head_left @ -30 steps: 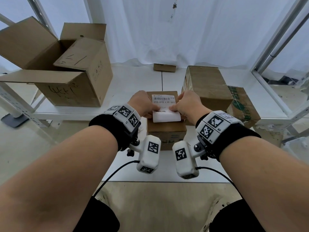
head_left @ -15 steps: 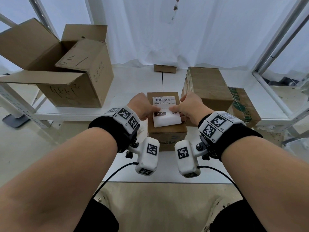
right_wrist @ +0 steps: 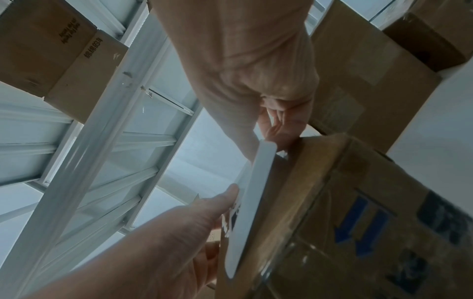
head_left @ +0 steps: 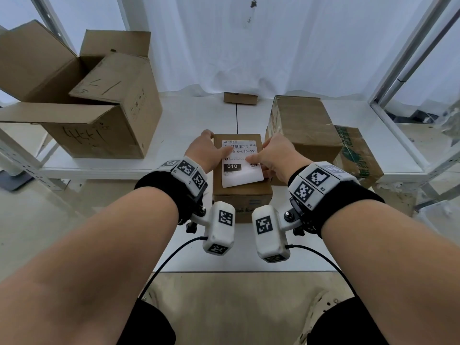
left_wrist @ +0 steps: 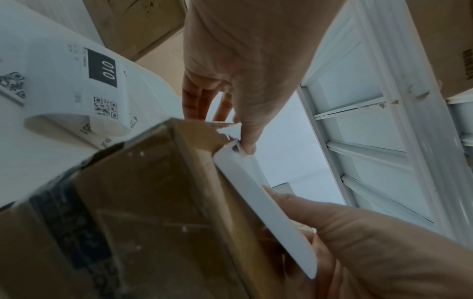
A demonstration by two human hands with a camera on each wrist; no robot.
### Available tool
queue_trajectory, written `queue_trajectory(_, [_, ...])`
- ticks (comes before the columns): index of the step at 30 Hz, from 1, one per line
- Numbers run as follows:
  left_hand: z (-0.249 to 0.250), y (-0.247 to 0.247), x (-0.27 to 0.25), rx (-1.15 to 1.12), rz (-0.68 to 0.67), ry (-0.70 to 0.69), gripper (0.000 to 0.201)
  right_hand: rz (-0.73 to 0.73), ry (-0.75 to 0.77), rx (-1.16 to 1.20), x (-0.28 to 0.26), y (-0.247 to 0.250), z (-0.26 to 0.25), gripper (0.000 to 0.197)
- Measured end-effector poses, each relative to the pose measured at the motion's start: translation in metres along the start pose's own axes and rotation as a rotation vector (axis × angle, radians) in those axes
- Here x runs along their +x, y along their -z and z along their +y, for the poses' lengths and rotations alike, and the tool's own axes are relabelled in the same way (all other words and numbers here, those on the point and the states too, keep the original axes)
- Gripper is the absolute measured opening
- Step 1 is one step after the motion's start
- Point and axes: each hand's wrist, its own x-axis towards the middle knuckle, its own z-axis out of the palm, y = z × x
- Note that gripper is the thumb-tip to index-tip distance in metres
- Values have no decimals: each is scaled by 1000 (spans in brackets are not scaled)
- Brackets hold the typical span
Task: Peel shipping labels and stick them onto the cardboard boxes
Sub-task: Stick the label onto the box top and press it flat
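A small brown cardboard box (head_left: 242,197) stands on the white table in front of me. A white shipping label (head_left: 240,168) with a barcode and a black "010" block lies on its top, the near end still curling up. My left hand (head_left: 206,153) lays its thumb on the label's left part, and its fingers run straight down the box's left side (left_wrist: 199,101). My right hand (head_left: 273,155) pinches the label's right edge between thumb and fingers (left_wrist: 294,202). Seen edge-on in the right wrist view, the label (right_wrist: 253,202) stands a little off the box (right_wrist: 345,222).
A large open carton (head_left: 99,108) stands at the left, and a closed brown box (head_left: 303,125) with a green-printed box (head_left: 358,155) beside it at the right. A small flat cardboard piece (head_left: 240,98) lies at the back. A curled strip of labels (left_wrist: 76,87) lies beside the small box.
The label has unrolled toward me over the box top, and the black "010" block now shows. Both hands stayed on its two sides.
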Motion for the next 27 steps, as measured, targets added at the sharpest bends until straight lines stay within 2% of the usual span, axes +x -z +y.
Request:
queue_trajectory(2, [0, -2, 0, 34, -24, -20, 66, -11, 3, 11, 0, 0, 0, 41])
queue_trajectory(4, [-1, -4, 0, 51, -66, -20, 85, -14, 19, -27, 0, -1, 0, 47])
queue_trajectory(6, [-2, -5, 1, 43, -78, -13, 93, -12, 24, -46, 1, -1, 0, 48])
queue_trajectory(8, [-1, -4, 4, 0, -55, -6, 84, -27, 11, 2, 2, 0, -1, 33])
queue_trajectory(12, [-2, -4, 4, 131, -17, -15, 69, -24, -6, 73, -1, 1, 0, 35])
queue_trajectory(14, [2, 0, -1, 284, 11, -92, 65, -13, 11, 67, -1, 1, 1, 35])
queue_trajectory(15, [6, 4, -6, 357, -2, -192, 61, -11, 23, 47, -1, 1, 2, 35])
queue_trajectory(16, [10, 8, -12, 421, -73, -317, 57, -8, 35, 26, -1, 1, 3, 35])
queue_trajectory(18, [13, 14, -22, 519, -336, -487, 56, 9, 67, -2, -1, 0, 5, 41])
queue_trajectory(20, [8, 14, -28, 624, -539, -470, 59, 21, 81, -31, -2, 1, 6, 47])
queue_trajectory(22, [0, 13, -28, 716, -570, -435, 64, 17, 79, -56, -2, 0, 5, 49])
queue_trajectory(27, [-5, 17, -17, 787, -463, -397, 66, -2, 39, -56, 0, -1, 1, 49])
